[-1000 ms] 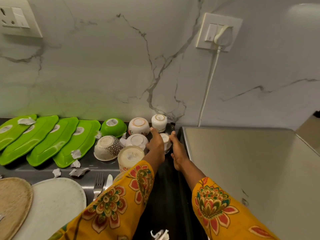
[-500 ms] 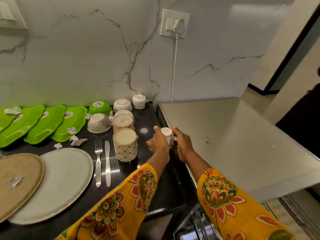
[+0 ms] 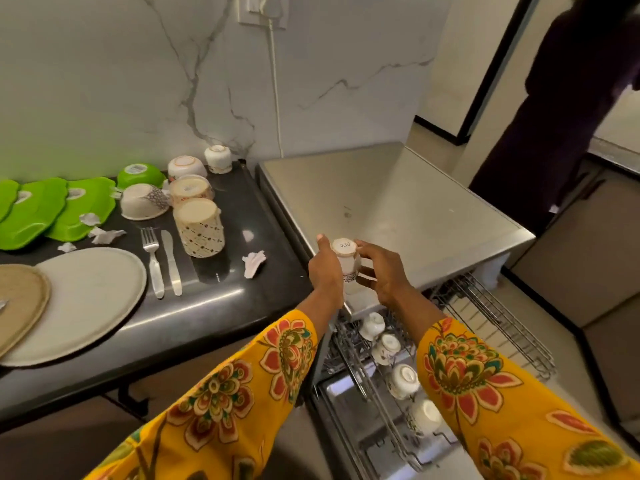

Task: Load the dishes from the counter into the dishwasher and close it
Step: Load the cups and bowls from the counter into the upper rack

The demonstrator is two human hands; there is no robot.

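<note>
**Item: small cup, held inverted above the open rack**

- Cup (image 3: 346,263): white, with a patterned band near the rim; base up, mouth down, long axis near vertical with a slight tilt. It is off the tabletop (image 3: 239,216), in the air over the front edge of the steel dishwasher top (image 3: 398,202).
- Grip: both hands. Left hand (image 3: 325,271) curls round the cup's left side, thumb raised by the base; right hand (image 3: 379,271) holds the right side, fingers closed near the rim. Neither is nearer; the cup sits between them.
- Deciding relation: the pulled-out upper rack (image 3: 498,323) lies below the grip and toward the person. Four cups (image 3: 400,375) already stand inverted in a row along its left side, so the held cup's orientation matches theirs. The judged move is straight down and slightly back, with no turning needed.
- Remaining on the tabletop: green plates (image 3: 83,209), green bowl (image 3: 140,173), several inverted bowls (image 3: 145,202) and tumblers (image 3: 201,226), fork (image 3: 152,261), knife (image 3: 171,261), a large grey plate (image 3: 86,299), paper scraps (image 3: 254,263).
- Progress, judged: early; most dishes unloaded.
</note>
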